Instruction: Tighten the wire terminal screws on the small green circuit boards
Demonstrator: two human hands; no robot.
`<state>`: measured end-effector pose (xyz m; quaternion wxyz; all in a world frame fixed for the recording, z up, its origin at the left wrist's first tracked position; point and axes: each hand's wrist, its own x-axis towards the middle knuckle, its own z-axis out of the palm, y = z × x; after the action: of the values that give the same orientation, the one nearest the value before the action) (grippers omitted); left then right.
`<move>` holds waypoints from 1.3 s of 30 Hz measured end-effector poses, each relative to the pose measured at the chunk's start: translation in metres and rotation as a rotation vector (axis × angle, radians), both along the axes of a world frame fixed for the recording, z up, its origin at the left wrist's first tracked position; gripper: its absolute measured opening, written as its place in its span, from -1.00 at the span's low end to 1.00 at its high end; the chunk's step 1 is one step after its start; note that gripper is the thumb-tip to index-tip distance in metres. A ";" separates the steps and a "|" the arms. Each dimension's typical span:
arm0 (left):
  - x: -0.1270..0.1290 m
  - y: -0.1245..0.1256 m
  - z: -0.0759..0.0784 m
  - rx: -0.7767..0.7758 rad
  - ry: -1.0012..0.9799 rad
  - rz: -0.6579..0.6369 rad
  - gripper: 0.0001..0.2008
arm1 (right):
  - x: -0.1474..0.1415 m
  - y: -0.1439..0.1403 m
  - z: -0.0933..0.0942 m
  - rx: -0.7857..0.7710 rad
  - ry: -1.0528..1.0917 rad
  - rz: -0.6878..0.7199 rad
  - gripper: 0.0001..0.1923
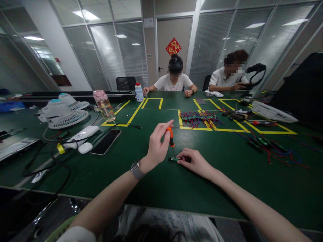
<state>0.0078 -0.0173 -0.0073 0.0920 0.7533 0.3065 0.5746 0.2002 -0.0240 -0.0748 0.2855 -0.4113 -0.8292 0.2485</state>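
A small green circuit board [173, 159] with black ends lies on the green table in front of me. My right hand [192, 160] is closed on the board's right end, its fingertips pressing it near the tabletop. My left hand [159, 143], with a watch on the wrist, grips an orange and black screwdriver [171, 137] by its handle. The screwdriver stands nearly upright, and its thin shaft points down to the board. Whether the tip sits in a screw is too small to tell.
Beyond my hands lies a pile of wired boards [199, 119] inside yellow tape; more wired boards [267, 144] lie right. At left are a phone [106, 142], a white mouse [85, 148], a power strip [82, 136], fans [67, 114] and a bottle [104, 106]. Two people sit opposite.
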 end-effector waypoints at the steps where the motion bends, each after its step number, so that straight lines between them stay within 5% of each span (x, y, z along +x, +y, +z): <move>1: 0.000 0.000 0.000 0.001 -0.005 0.007 -0.70 | 0.000 0.000 0.000 0.001 0.000 -0.001 -0.90; 5: 0.000 0.000 0.000 0.034 -0.005 0.071 -0.78 | 0.000 0.000 0.000 0.003 -0.006 -0.001 -0.90; 10: 0.002 0.001 -0.003 -0.042 -0.042 -0.085 -0.65 | 0.001 0.000 0.000 -0.002 -0.005 -0.003 -0.89; 15: 0.002 0.000 -0.002 0.028 -0.010 0.019 -0.74 | 0.001 0.000 0.000 0.001 -0.011 -0.003 -0.90; 21: 0.001 0.000 0.000 0.025 -0.004 -0.046 -0.65 | 0.001 0.000 0.001 0.000 -0.019 0.000 -0.89; 27: 0.000 0.001 0.001 0.040 0.011 -0.009 -0.78 | 0.001 0.000 0.001 0.008 -0.016 0.000 -0.89; 32: 0.001 0.001 -0.001 -0.028 0.003 -0.078 -0.65 | 0.001 0.000 0.001 -0.001 -0.011 0.003 -0.89; 39: -0.002 0.002 0.005 0.003 0.023 0.019 -0.85 | 0.002 0.000 0.001 0.001 -0.012 -0.002 -0.90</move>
<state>0.0060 -0.0153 -0.0026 0.0820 0.7571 0.3136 0.5671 0.2017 -0.0242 -0.0737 0.2809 -0.4136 -0.8305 0.2456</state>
